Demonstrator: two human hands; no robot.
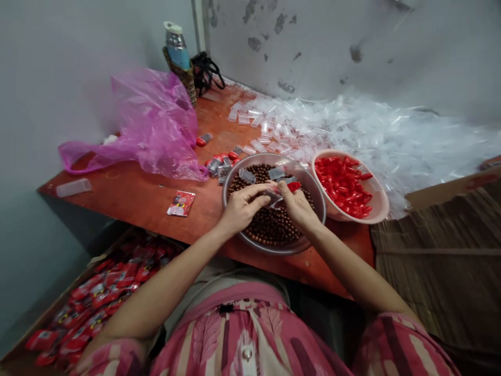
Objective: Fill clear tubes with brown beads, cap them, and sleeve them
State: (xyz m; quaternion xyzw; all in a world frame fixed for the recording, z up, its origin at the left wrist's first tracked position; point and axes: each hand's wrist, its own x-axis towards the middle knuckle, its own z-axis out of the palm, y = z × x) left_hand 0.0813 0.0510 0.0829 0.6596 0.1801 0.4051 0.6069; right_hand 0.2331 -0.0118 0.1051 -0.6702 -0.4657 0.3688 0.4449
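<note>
Over a metal bowl of brown beads, my two hands meet. My left hand is closed, thumb and fingers pinching one side of a small clear plastic tube. The other side of the tube is in my right hand, also closed. A red cap-like piece shows just behind my right fingers; whether it is held or lies in the bowl I cannot tell. Two clear tubes lie on the beads at the bowl's far side. My fingers hide part of the held tube.
A pink basket of red pieces stands right of the bowl. Clear tubes heap behind. Filled tubes, a red packet and a purple bag lie left. Below is a box of red packets.
</note>
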